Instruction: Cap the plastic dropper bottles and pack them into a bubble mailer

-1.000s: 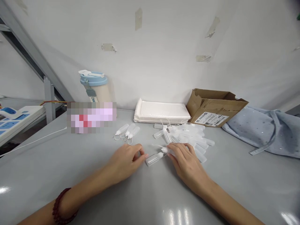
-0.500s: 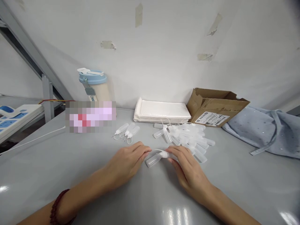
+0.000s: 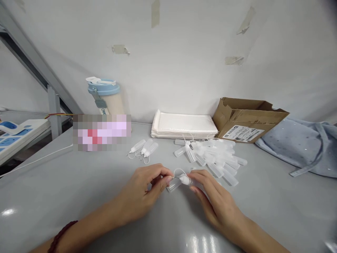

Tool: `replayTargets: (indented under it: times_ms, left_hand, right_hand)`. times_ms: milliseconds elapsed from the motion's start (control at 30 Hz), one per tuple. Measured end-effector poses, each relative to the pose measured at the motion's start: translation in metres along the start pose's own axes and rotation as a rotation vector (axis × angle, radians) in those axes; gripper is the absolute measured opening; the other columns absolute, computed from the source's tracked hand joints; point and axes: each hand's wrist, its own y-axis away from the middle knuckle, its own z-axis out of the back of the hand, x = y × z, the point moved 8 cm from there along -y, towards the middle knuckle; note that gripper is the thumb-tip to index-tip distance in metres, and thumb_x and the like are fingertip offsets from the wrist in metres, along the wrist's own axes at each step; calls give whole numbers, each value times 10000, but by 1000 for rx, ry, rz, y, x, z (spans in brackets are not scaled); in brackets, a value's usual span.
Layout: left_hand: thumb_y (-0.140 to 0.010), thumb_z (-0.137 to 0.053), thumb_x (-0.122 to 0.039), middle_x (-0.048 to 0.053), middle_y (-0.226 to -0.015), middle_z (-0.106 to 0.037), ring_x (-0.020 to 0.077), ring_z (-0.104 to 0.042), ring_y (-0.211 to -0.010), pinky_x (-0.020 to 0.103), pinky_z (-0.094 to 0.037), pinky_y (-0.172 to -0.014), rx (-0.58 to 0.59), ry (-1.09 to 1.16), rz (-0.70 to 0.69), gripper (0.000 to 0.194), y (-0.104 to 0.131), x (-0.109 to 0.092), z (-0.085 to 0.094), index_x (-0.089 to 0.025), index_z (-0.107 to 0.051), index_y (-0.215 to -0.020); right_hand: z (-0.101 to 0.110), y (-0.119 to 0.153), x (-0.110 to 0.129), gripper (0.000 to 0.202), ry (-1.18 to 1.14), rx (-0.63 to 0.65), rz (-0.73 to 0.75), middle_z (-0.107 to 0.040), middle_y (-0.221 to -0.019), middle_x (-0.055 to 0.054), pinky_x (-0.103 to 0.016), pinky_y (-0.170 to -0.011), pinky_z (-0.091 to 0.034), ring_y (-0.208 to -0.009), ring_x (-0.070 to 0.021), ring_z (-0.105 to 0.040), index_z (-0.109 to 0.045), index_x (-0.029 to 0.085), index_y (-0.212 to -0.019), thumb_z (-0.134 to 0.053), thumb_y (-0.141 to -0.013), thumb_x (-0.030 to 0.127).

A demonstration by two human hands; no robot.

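Observation:
My right hand point(image 3: 218, 202) grips a small clear needle-tip bottle point(image 3: 185, 180) by its body, which the fingers largely hide. Its white nozzle points left, with a thin metal needle reaching toward my other hand. A white cap strap point(image 3: 179, 170) arches up from the nozzle. Thumb and forefinger of my left hand point(image 3: 147, 186) are pinched on the far end of that strap, right at the needle's tip. Underneath, a second bottle point(image 3: 173, 185) lies on the grey table, partly covered. Three similar bottles point(image 3: 147, 147) lie beyond my left hand.
A heap of bottles point(image 3: 210, 154) spreads behind my right hand. White padded envelopes point(image 3: 186, 123) are stacked by the wall, beside an open cardboard box point(image 3: 247, 121) and blue-grey cloth point(image 3: 305, 147). At the left stand a tumbler point(image 3: 107, 98), a blurred pink item point(image 3: 102, 133) and a power strip point(image 3: 23, 137).
My left hand has moved slightly right and now pinches the strap's end by the needle. The strap bends in a higher arch, and the held bottle has shifted a little.

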Motion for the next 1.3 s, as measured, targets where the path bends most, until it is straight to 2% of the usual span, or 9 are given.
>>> replayTargets:
  times_ms: [267,400,1067,1300]
  left_hand:
    - [-922,-406,-287,-25,-725,-568,90,-497,-582,195,-386,-550,47,53,56,231,-1,4,-3,-181,-593,-837]
    - [-924,-398,-296,-38,-643,-521,91,-488,-558,198,-378,-549,72,90,105,248,-1,6,-4,-174,-578,-805]
    - [-890,-425,-243,-28,-692,-547,88,-488,-557,202,-393,-561,83,128,95,204,-2,6,-6,-175,-587,-786]
    - [-894,-409,-223,-21,-722,-579,89,-485,-581,190,-360,-532,104,74,104,217,0,4,-8,-176,-585,-778]
  right_hand:
    - [-2,1,2,278,16,11,23,-563,-1028,-117,-261,-761,-535,-932,-176,-596,-425,147,-1197,-380,-927,105]
    - [-3,0,3,270,26,13,46,-562,-1013,-124,-250,-759,-536,-924,-172,-597,-439,129,-1189,-372,-929,101]
    - [-5,2,2,273,1,56,-3,-568,-1013,-115,-263,-744,-550,-896,-171,-618,-422,154,-1195,-356,-932,124]
    - [-5,1,3,287,-10,85,-15,-575,-1015,-104,-256,-732,-560,-877,-168,-628,-428,176,-1193,-373,-918,116]
